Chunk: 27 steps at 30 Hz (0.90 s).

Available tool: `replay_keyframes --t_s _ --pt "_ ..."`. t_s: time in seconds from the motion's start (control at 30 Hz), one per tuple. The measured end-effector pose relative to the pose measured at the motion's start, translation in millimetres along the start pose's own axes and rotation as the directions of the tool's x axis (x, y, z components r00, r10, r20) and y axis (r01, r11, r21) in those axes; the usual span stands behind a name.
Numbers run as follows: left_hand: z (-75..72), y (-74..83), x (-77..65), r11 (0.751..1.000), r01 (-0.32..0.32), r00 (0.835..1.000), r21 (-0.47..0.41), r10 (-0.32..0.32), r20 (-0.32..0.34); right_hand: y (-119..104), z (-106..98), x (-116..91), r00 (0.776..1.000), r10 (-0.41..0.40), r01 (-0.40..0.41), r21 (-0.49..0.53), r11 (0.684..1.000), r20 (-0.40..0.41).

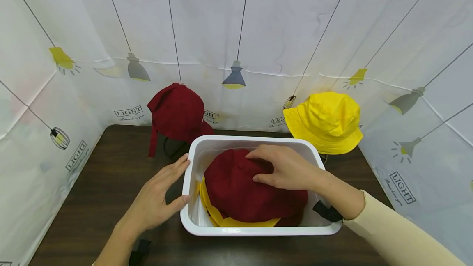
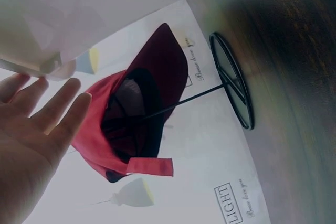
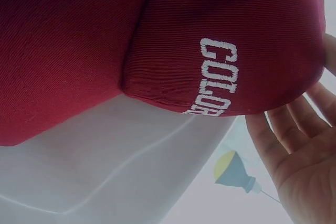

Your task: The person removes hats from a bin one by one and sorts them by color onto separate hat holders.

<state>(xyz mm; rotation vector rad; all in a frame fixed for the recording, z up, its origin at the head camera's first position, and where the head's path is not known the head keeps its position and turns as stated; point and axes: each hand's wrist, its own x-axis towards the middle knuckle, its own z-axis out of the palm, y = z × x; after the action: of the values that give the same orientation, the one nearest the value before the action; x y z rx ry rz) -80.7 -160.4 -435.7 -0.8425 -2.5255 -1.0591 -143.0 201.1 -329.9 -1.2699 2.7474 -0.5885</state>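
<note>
A red cap (image 1: 236, 202) lettered in white lies crown-up in a white tub (image 1: 258, 231), atop yellow brims (image 1: 255, 222). A person's right hand (image 1: 290, 169) arches over the crown, thumb apart from fingers; whether it pinches cloth, one cannot tell. The left hand (image 1: 157, 200), fingers spread, touches the tub's rim, apparently to steady it. Behind, a wire stand (image 2: 226, 84) props another red cap (image 1: 175, 112) off the dark table (image 1: 92, 200), likely to keep its shape; a yellow bucket hat (image 1: 325, 118) sits at right.
</note>
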Motion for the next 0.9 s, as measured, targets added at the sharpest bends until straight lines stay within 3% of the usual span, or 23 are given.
replay_keyframes --t_s 0.67,0.9 --pt "-1.2 2.2 0.8 1.0 0.02 1.0 -0.023 -0.02 0.001 -1.8 -7.9 -4.3 0.996 -0.044 0.046 0.025 0.999 -0.083" --pt "-1.5 2.1 1.4 0.999 0.02 1.0 -0.032 -0.02 0.008 -3.1 -13.4 -6.5 0.99 -0.055 0.054 -0.011 0.998 -0.128"
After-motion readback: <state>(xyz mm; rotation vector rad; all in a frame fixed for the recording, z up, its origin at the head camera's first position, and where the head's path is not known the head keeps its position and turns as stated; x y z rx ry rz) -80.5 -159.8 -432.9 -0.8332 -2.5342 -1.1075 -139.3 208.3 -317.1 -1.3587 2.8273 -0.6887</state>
